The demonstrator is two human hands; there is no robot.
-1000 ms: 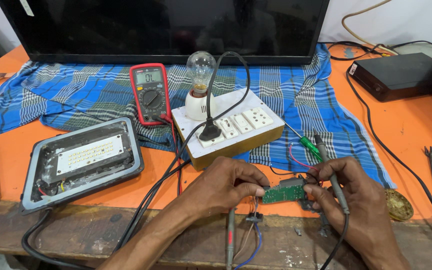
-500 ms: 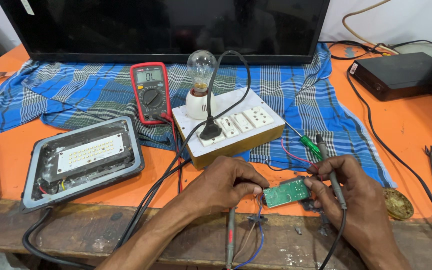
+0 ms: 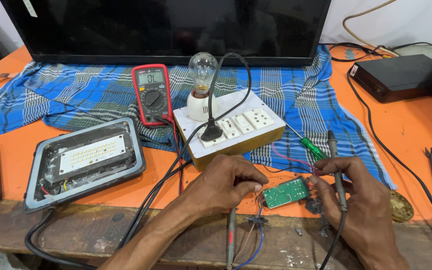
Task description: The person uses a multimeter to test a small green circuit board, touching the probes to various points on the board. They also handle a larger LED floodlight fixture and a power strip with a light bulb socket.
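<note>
green circuit board point(image 3: 286, 192) pinched between left hand point(image 3: 226, 184) and right hand point(image 3: 363, 205) grip.

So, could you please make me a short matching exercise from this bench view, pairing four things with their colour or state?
Things:
1. multimeter
2. small circuit board
3. light bulb
4. black plug

Descriptions:
A. green, held between both hands
B. unlit, upright in a white holder
C. red casing, lying on the blue checked cloth
D. pushed into the white socket board

Pairs: 1-C, 2-A, 3-B, 4-D
</note>
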